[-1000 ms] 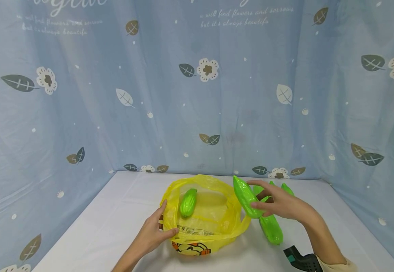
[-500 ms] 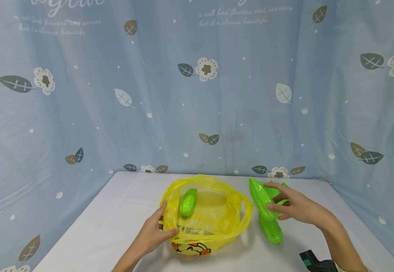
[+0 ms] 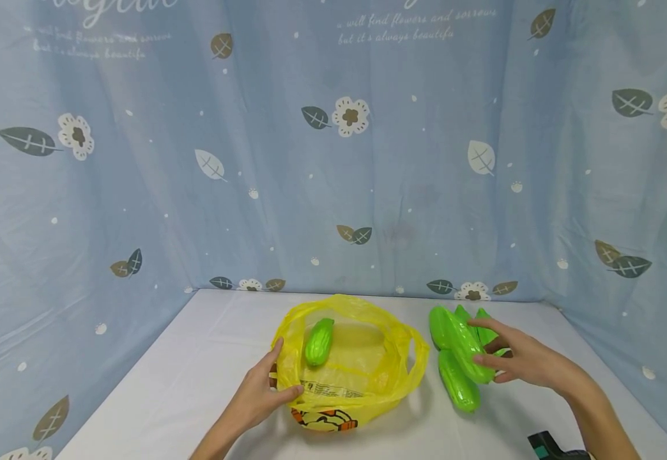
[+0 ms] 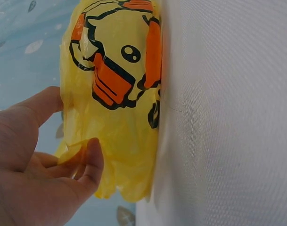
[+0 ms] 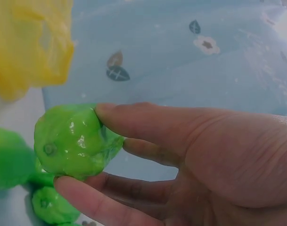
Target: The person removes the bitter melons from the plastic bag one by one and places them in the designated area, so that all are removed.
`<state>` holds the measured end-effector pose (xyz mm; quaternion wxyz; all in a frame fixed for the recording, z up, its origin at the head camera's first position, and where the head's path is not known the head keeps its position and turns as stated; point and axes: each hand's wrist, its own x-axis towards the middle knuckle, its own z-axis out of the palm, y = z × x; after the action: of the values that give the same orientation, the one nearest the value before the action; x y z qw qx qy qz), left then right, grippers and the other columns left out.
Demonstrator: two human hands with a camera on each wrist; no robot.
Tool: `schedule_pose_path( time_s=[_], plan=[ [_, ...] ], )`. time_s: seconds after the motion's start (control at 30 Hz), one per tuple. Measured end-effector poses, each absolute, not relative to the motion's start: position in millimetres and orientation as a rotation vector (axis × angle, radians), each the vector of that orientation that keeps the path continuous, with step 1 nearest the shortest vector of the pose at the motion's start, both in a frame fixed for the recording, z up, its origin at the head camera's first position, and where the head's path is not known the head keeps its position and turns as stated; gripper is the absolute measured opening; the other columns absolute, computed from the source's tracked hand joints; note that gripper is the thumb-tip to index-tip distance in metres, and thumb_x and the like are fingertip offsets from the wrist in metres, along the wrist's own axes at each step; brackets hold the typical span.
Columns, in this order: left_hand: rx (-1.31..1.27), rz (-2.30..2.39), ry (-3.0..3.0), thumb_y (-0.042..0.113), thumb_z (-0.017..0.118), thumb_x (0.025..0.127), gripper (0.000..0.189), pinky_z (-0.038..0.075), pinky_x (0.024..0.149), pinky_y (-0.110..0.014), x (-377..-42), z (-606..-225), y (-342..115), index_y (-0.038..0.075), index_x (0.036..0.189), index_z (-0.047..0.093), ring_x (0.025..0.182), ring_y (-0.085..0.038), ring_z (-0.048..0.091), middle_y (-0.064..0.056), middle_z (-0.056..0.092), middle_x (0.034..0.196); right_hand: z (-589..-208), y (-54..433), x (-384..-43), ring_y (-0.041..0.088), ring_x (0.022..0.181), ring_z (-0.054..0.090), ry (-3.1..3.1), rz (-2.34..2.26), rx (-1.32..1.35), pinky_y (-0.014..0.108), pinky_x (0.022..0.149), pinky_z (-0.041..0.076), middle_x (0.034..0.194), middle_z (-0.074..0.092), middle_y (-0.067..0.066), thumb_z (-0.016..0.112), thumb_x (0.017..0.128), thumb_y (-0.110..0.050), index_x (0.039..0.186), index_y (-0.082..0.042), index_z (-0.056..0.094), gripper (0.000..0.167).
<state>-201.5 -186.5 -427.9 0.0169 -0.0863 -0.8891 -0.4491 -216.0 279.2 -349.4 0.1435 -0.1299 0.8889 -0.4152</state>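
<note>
A yellow plastic bag (image 3: pixel 351 401) with a duck print stands with its mouth spread open on the table, one glossy green ridged gourd (image 3: pixel 319 343) lying inside. My left hand (image 3: pixel 255 391) grips the bag's left side, thumb towards the front; the left wrist view shows its fingers curled at the yellow film. In my right hand (image 3: pixel 514 356) another green ridged gourd (image 5: pixel 72 141) is pinched between thumb and fingers, tilted, above the group on the right. Below and behind it lie several similar gourds (image 3: pixel 459 388), some partly hidden by the held one and the hand.
A white table surface (image 3: pixel 195 358) runs under everything. Blue curtains (image 3: pixel 333 191) printed with leaves and flowers hang along its back and sides. The bag's looped handle (image 3: pixel 416 364) stands out towards the gourds. A black device (image 3: pixel 552 447) sits at my right wrist.
My right hand has carried its gourd to the right and slightly down, away from the bag's rim to over the other gourds. The left hand and bag stay put.
</note>
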Motion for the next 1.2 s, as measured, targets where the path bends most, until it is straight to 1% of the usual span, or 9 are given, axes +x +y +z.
schedule_pose_path(
  time_s=[0.27,0.43,0.73,0.83,1.0,1.2],
  plan=[
    [-0.266,-1.404,-2.762,0.029,0.083,0.077,0.103,0.053,0.072,-0.022,-201,-428,-187,0.001,0.155,0.023,0.084,-0.013,0.065,-0.024,0.049,0.144,-356,289,-216,0.028,0.099,0.066,2.551,-1.168,-0.302,0.04,0.072,0.06,0.12,0.061,0.026,0.068,0.092,-0.029,0.154,-0.001,0.019,0.084],
    [-0.252,-1.394,-2.766,0.029,0.083,0.076,0.103,0.053,0.073,-0.023,-201,-427,-186,0.001,0.155,0.024,0.086,-0.014,0.065,-0.024,0.049,0.144,-359,292,-217,0.025,0.092,0.066,2.534,-1.141,-0.293,0.04,0.071,0.059,0.115,0.062,0.022,0.068,0.092,-0.03,0.153,0.001,0.018,0.085],
    [-0.27,-1.409,-2.759,0.028,0.083,0.077,0.102,0.053,0.071,-0.023,-201,-427,-186,0.0,0.155,0.023,0.085,-0.015,0.065,-0.026,0.047,0.145,-365,297,-219,0.024,0.079,0.066,2.503,-1.111,-0.241,0.039,0.069,0.058,0.104,0.065,0.014,0.068,0.092,-0.032,0.153,0.002,0.017,0.086],
    [-0.271,-1.417,-2.756,0.028,0.083,0.077,0.103,0.053,0.071,-0.023,-202,-428,-187,0.0,0.155,0.022,0.085,-0.015,0.065,-0.027,0.046,0.146,-366,298,-219,0.025,0.077,0.066,2.501,-1.101,-0.223,0.038,0.068,0.057,0.102,0.065,0.013,0.068,0.092,-0.032,0.153,0.003,0.018,0.086],
    [-0.253,-1.409,-2.761,0.029,0.083,0.077,0.103,0.053,0.072,-0.023,-204,-430,-187,0.002,0.155,0.022,0.085,-0.015,0.065,-0.025,0.044,0.149,-369,298,-219,0.024,0.071,0.064,2.51,-1.065,-0.16,0.038,0.066,0.057,0.095,0.065,0.013,0.07,0.09,-0.033,0.152,0.004,0.02,0.087],
    [-0.255,-1.413,-2.76,0.029,0.083,0.077,0.102,0.053,0.071,-0.023,-203,-430,-187,0.002,0.155,0.022,0.085,-0.015,0.065,-0.025,0.045,0.148,-374,298,-220,0.022,0.071,0.061,2.508,-1.024,-0.087,0.038,0.067,0.057,0.088,0.064,0.012,0.072,0.089,-0.033,0.151,0.004,0.024,0.087]
  ],
)
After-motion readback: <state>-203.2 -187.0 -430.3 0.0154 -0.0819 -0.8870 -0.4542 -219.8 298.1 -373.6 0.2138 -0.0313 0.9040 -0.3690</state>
